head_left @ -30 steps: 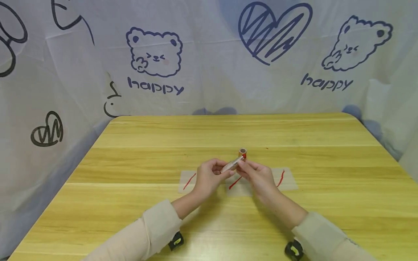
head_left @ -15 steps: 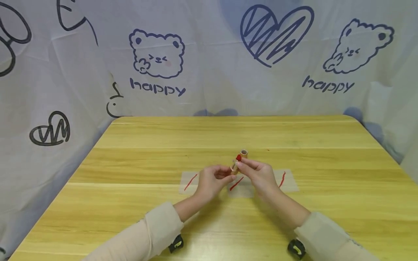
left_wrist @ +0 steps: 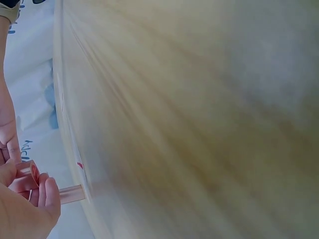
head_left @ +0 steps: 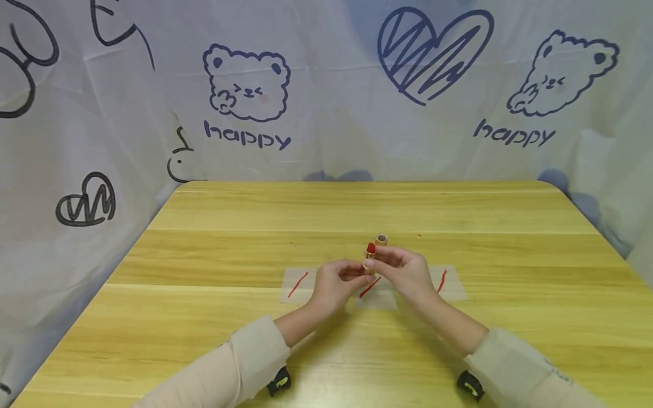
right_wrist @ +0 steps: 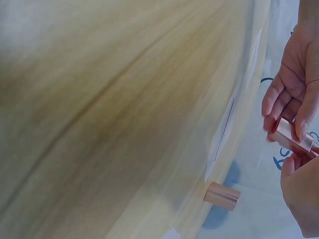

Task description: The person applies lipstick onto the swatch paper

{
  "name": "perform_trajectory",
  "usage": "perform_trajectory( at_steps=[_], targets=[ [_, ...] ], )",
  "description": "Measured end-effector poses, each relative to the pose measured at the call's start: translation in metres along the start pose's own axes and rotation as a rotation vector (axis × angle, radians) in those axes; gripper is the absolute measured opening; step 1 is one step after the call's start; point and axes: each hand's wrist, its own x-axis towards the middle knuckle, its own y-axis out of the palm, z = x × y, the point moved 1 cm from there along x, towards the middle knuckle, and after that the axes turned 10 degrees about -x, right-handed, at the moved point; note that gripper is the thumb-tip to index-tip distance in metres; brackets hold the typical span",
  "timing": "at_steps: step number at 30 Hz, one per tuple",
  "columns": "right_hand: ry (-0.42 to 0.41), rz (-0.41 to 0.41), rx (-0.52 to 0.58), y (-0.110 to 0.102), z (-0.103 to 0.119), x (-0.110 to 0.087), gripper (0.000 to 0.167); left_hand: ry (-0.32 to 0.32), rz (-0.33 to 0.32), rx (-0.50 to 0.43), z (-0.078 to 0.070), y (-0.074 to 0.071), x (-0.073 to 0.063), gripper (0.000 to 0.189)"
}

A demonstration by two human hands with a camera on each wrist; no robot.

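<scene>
An uncapped lipstick point(head_left: 370, 249) with a red tip stands roughly upright between both hands in the head view. My left hand point(head_left: 331, 286) pinches its rose-gold base point(right_wrist: 291, 137), which shows shiny in the right wrist view. My right hand point(head_left: 410, 277) pinches the upper part of the tube, thumb in front and fingers partly hidden behind. The lipstick cap point(head_left: 381, 239) stands on the table just behind the hands, its open end up. Below the hands lies the middle one of three pale strips point(head_left: 382, 299), marked with a red stroke.
Another pale strip point(head_left: 285, 292) with a red stroke lies to the left, and a third strip point(head_left: 456, 288) to the right, partly covered by the right hand. The wooden table point(head_left: 326, 209) reaches back to a white cloth point(head_left: 326, 113) with drawings.
The lipstick has turned from leaning to the right to nearly upright, and its red tip has come into clear view. Both hands have shifted slightly; the cap stays in place.
</scene>
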Motion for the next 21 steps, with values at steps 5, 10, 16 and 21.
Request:
perform_trajectory(
  at_steps=[5,10,16,21],
  targets=[
    [-0.015,-0.026,-0.037,0.0014,0.0005,-0.0004,0.036,-0.031,0.006,-0.019,0.0005,0.0011,0.0006,0.023],
    [-0.027,-0.054,-0.03,0.0039,-0.0002,0.0004,0.033,-0.028,0.014,-0.017,0.0003,0.0015,0.0011,0.024],
    [-0.022,-0.104,-0.034,0.0071,0.0007,0.0006,0.03,-0.039,-0.01,-0.012,-0.0017,0.0037,0.0013,0.024],
    [-0.028,-0.122,-0.048,0.0095,0.0025,0.0001,0.026,-0.042,-0.034,0.007,-0.0024,0.0054,0.0015,0.024]
  ],
)
